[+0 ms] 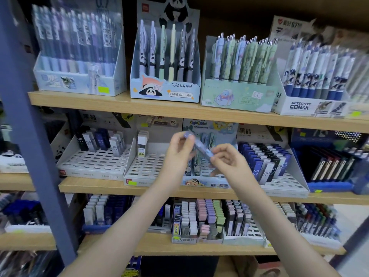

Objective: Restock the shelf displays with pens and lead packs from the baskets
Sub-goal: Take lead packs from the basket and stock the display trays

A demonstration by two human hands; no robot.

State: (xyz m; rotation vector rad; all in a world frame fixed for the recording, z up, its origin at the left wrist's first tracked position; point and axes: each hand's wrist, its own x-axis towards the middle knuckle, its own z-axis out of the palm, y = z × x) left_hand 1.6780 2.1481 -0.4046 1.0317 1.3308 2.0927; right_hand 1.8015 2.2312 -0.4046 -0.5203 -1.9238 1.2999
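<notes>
1. While it hangs in mid-air at the centre of the frame, the blue lead pack lies tilted, its upper end toward the upper left and its lower end toward the lower right; it is too blurred for any print to be read.
2. The left hand pinches the upper end between thumb and curled fingers, and the right hand pinches the lower end the same way (so both hands grip the one pack).
3. Directly behind the hands, on the middle shelf, stands a cartoon-printed display, much of it hidden by the hands.
4. Just left of that display, a white slotted tray carries a single white pack at its back left; further left, a second slotted tray has a back row of black, white and dark blue HB packs.
5. To the right of centre, another tray is packed with rows of blue, black and white HB packs.
6. Across the top shelf stand four pen boxes: a pale blue box at the upper left, a panda box, a green box and a Detective Conan box.
7. On the lower shelf sit more trays, with pink, lilac and green packs near the middle.
8. A blue upright post slants down the left of the frame.
</notes>
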